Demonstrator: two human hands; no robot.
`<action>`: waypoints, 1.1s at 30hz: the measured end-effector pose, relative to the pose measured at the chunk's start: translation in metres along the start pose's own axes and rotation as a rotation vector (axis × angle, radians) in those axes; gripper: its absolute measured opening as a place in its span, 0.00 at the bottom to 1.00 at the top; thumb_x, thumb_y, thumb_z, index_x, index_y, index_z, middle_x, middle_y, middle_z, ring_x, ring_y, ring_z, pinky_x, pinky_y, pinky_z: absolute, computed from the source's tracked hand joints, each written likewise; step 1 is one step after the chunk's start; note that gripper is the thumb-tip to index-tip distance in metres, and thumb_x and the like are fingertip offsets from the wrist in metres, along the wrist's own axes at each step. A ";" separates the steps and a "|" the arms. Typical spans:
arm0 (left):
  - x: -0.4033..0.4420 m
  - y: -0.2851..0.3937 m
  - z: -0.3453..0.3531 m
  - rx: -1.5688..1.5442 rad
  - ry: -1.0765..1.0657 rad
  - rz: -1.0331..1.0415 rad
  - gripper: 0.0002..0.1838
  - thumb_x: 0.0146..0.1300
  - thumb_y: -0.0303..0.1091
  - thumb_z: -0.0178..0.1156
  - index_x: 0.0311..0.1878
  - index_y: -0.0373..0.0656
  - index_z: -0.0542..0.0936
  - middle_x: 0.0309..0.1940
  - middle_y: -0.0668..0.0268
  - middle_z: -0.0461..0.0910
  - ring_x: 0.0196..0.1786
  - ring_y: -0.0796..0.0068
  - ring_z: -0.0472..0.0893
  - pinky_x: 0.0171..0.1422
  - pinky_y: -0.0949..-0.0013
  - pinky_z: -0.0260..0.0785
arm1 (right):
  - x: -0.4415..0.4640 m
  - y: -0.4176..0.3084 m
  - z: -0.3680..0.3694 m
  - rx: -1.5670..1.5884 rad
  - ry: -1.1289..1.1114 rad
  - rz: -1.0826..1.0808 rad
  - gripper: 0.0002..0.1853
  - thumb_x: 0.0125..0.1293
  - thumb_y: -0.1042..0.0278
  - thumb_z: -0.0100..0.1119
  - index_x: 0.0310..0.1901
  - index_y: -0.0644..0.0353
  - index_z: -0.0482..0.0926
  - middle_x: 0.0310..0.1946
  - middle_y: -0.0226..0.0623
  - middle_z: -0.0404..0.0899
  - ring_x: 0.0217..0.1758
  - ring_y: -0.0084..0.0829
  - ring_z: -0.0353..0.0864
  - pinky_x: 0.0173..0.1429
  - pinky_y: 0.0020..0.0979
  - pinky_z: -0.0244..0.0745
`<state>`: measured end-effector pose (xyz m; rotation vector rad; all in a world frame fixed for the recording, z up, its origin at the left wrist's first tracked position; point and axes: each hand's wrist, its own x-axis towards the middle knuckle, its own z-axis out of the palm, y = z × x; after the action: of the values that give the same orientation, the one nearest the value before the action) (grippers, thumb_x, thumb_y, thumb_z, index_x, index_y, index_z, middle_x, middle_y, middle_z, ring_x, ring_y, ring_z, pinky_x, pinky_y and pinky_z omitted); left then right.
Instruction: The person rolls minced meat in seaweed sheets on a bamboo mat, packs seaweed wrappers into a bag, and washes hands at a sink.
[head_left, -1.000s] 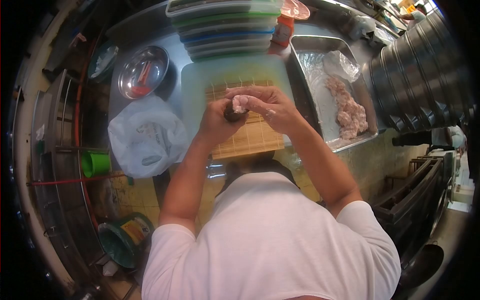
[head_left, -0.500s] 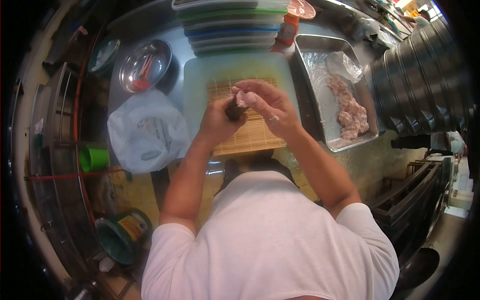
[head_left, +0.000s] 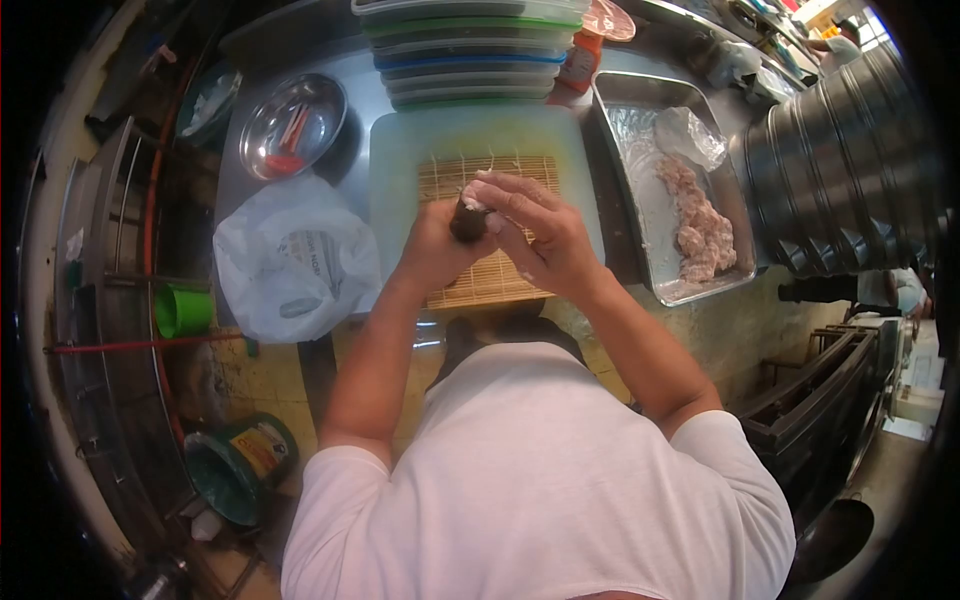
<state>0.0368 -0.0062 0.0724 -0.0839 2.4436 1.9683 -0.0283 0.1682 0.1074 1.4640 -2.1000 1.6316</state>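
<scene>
My left hand (head_left: 434, 245) is wrapped round a short dark roll (head_left: 466, 225), which looks like a seaweed roll, held tilted with one end up. Pale pink minced meat (head_left: 474, 197) shows at its upper end. The bent fingers of my right hand (head_left: 545, 232) press on that meat, and bits of it cling to the fingers. Below both hands lies a bamboo rolling mat (head_left: 482, 286) on a pale green cutting board (head_left: 393, 150). Part of the roll is hidden by my fingers.
At right, a metal tray (head_left: 640, 250) holds more minced meat (head_left: 704, 235) and crumpled plastic. Stacked lidded containers (head_left: 472, 70) stand behind the board. To the left are a steel bowl (head_left: 262, 135) with a red-ended utensil and a white plastic bag (head_left: 245, 245). Large ribbed metal pots (head_left: 840, 170) stand far right.
My right hand has shifted slightly down, its fingers now bent over the meat at the roll's end. My left hand keeps its hold on the roll.
</scene>
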 end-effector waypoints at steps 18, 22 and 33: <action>-0.001 -0.004 -0.002 -0.070 -0.183 -0.138 0.11 0.54 0.28 0.71 0.41 0.36 0.84 0.31 0.67 0.84 0.35 0.78 0.80 0.44 0.68 0.74 | 0.004 -0.012 -0.015 -0.169 -0.160 0.100 0.24 0.64 0.70 0.66 0.63 0.56 0.80 0.60 0.46 0.79 0.63 0.48 0.78 0.66 0.46 0.74; -0.004 -0.005 -0.004 -0.141 -0.157 -0.167 0.12 0.55 0.28 0.71 0.41 0.36 0.84 0.32 0.68 0.84 0.36 0.79 0.80 0.44 0.69 0.74 | -0.003 -0.002 -0.009 -0.211 -0.143 0.024 0.24 0.64 0.68 0.67 0.63 0.55 0.80 0.62 0.47 0.78 0.63 0.50 0.78 0.65 0.47 0.74; -0.002 -0.002 -0.006 -0.027 -0.095 -0.156 0.13 0.54 0.28 0.73 0.42 0.35 0.84 0.33 0.66 0.85 0.37 0.80 0.81 0.45 0.68 0.74 | 0.001 -0.012 -0.009 -0.275 -0.156 0.049 0.31 0.64 0.67 0.69 0.69 0.50 0.76 0.70 0.49 0.71 0.73 0.54 0.69 0.72 0.48 0.69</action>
<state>0.0386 -0.0121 0.0713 -0.1719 2.2780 1.8950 -0.0240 0.1757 0.1204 1.5005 -2.3469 1.2142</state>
